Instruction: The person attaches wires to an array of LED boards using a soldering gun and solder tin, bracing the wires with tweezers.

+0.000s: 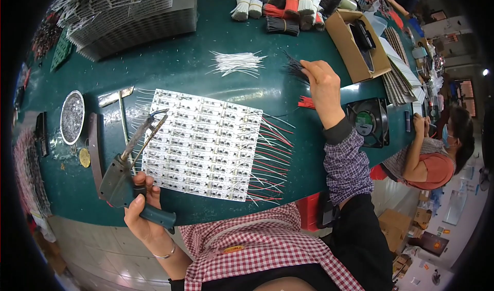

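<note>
My left hand (pixel 141 211) grips a soldering gun (pixel 126 170) by its dark green handle; its metal tip points up toward the left edge of a white panel of small circuit boards (pixel 203 144). Red, black and white wires stick out from the panel's right side. My right hand (pixel 321 82) reaches across the table and pinches thin black wires (pixel 294 67) from a loose pile. A small bunch of red wires (pixel 306 102) lies just below that hand. Loose white wires (pixel 237 63) lie beyond the panel.
The dark green table (pixel 170 64) carries a round tin of solder bits (pixel 72 117), stacked panels (pixel 123 13) at the back left, bundled wires (pixel 288 7), an open cardboard box (pixel 355 44) and a black fan (pixel 368 122). Another person (pixel 437 157) sits at the right.
</note>
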Action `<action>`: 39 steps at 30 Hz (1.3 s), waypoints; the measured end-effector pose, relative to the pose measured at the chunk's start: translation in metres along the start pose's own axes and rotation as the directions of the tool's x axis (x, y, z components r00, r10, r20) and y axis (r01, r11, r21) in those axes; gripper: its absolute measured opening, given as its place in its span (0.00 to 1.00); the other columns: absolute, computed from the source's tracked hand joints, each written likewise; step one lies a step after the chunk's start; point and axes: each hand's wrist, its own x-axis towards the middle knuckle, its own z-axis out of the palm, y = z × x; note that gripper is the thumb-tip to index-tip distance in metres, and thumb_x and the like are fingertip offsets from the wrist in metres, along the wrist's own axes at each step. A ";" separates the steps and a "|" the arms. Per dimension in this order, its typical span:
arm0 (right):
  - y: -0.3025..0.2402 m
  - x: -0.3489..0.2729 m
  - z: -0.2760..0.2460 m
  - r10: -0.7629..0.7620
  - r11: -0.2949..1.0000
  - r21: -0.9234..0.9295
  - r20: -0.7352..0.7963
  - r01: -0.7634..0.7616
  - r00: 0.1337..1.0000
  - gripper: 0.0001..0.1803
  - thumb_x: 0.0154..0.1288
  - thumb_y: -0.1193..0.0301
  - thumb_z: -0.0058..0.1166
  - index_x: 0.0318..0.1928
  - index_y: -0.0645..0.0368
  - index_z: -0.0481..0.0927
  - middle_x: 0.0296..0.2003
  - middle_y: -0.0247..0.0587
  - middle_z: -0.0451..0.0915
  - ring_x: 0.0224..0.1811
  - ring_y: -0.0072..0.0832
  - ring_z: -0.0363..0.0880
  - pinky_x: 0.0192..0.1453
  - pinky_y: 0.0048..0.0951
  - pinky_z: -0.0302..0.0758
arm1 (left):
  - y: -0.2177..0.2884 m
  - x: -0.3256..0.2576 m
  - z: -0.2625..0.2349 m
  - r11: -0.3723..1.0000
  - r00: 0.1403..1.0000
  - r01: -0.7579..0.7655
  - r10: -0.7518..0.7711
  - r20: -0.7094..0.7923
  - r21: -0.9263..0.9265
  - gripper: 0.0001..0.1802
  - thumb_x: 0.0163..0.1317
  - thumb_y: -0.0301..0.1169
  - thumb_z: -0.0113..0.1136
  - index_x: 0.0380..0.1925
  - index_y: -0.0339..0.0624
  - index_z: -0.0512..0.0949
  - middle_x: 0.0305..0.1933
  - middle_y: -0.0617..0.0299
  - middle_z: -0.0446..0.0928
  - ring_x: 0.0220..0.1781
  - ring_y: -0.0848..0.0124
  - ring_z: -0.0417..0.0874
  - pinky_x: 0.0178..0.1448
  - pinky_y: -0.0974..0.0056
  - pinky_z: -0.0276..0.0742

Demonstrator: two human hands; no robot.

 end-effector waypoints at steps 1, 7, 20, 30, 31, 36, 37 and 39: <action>-0.002 0.001 -0.002 0.011 1.000 -0.005 -0.005 -0.011 1.000 0.09 0.53 0.82 0.60 0.37 0.64 0.83 0.32 0.43 0.80 0.35 0.39 0.80 0.38 0.35 0.76 | 0.000 0.000 0.001 1.000 1.000 0.011 -0.011 0.026 -0.009 0.26 0.51 0.21 0.61 0.54 0.27 0.72 0.51 0.49 0.74 0.52 0.62 0.78 0.52 0.61 0.78; -0.050 0.020 -0.030 -0.180 0.970 -0.119 0.239 0.213 0.954 0.04 0.48 0.81 0.55 0.28 0.62 0.80 0.30 0.41 0.76 0.35 0.37 0.78 0.38 0.32 0.77 | -0.003 -0.004 0.003 1.000 0.999 0.021 -0.021 0.027 0.001 0.31 0.50 0.21 0.61 0.58 0.29 0.69 0.52 0.47 0.76 0.50 0.63 0.78 0.48 0.62 0.78; -0.103 0.041 -0.006 -0.276 0.803 -0.198 0.713 0.563 0.644 0.05 0.39 0.77 0.65 0.23 0.57 0.84 0.25 0.42 0.80 0.33 0.35 0.81 0.33 0.30 0.78 | -0.008 -0.012 0.013 0.996 0.996 0.075 -0.073 0.048 -0.047 0.31 0.49 0.19 0.61 0.58 0.31 0.69 0.50 0.47 0.77 0.47 0.61 0.80 0.44 0.61 0.79; -0.113 0.040 0.013 -0.270 0.610 -0.318 0.778 0.726 0.568 0.02 0.41 0.74 0.62 0.21 0.56 0.82 0.26 0.37 0.76 0.33 0.32 0.77 0.34 0.30 0.75 | -0.011 -0.008 0.021 0.997 0.996 0.076 -0.075 0.041 -0.013 0.29 0.47 0.19 0.61 0.54 0.28 0.71 0.49 0.46 0.77 0.46 0.60 0.80 0.43 0.61 0.81; -0.114 0.038 0.019 -0.233 0.578 -0.321 0.816 0.750 0.529 0.04 0.45 0.73 0.61 0.26 0.57 0.84 0.27 0.41 0.79 0.34 0.36 0.78 0.32 0.36 0.74 | -0.012 -0.007 0.022 0.996 0.994 0.090 -0.089 0.068 -0.014 0.29 0.47 0.19 0.61 0.54 0.28 0.71 0.48 0.46 0.77 0.46 0.60 0.80 0.43 0.61 0.81; -0.112 0.034 0.021 -0.220 0.637 -0.333 0.786 0.695 0.577 0.02 0.44 0.71 0.61 0.20 0.53 0.82 0.25 0.35 0.76 0.32 0.31 0.76 0.33 0.31 0.69 | -0.013 -0.008 0.022 0.995 0.994 0.100 -0.099 0.052 -0.019 0.29 0.47 0.19 0.61 0.55 0.28 0.71 0.48 0.46 0.76 0.46 0.60 0.80 0.43 0.60 0.81; -0.110 0.036 0.018 -0.221 0.637 -0.332 0.787 0.696 0.577 0.02 0.44 0.71 0.61 0.20 0.53 0.82 0.25 0.35 0.76 0.32 0.31 0.76 0.33 0.31 0.69 | -0.012 -0.007 0.021 0.994 0.993 0.107 -0.105 0.047 -0.031 0.29 0.47 0.19 0.62 0.54 0.28 0.71 0.48 0.46 0.76 0.46 0.61 0.81 0.42 0.60 0.81; -0.105 0.043 0.008 -0.243 0.711 -0.252 0.787 0.656 0.567 0.04 0.50 0.71 0.60 0.27 0.52 0.87 0.27 0.39 0.81 0.34 0.36 0.78 0.36 0.38 0.71 | -0.012 -0.007 0.021 0.996 0.995 0.088 -0.087 0.045 -0.020 0.30 0.47 0.19 0.62 0.55 0.28 0.71 0.48 0.46 0.77 0.46 0.61 0.81 0.42 0.60 0.81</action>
